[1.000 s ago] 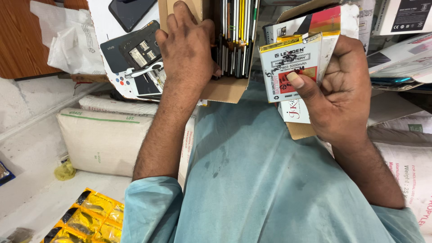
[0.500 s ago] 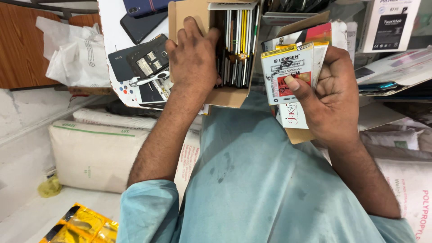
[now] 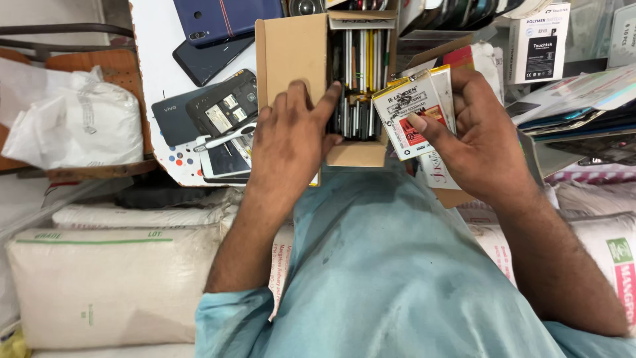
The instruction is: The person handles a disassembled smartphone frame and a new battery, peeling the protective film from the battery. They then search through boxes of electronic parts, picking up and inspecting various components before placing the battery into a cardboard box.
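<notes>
Two hands at work, head view only. Cardboard box (image 3: 291,50) sits on the lap edge, near end toward the body, top flap folded back to the left so its contents are open to reach. Inside, flat battery packs (image 3: 361,73) stand on edge in a tight row, spines up; that packing lets one be thumbed through and pulled without tipping the rest.

Left hand (image 3: 291,142) rests on the near left part of the box, fingers loosely bent, index tip poked in among the packs at the near end. It touches them; no grip closed on any single one that I can see.

Right hand (image 3: 480,142), just right of the box, is curled around a small fanned stack of battery packets (image 3: 411,116), thumb pressed on the front one, labels facing up toward the camera.

Left of the box: several phones (image 3: 218,109) lying flat on a white board (image 3: 156,59). Far right: a small white carton (image 3: 538,43).
</notes>
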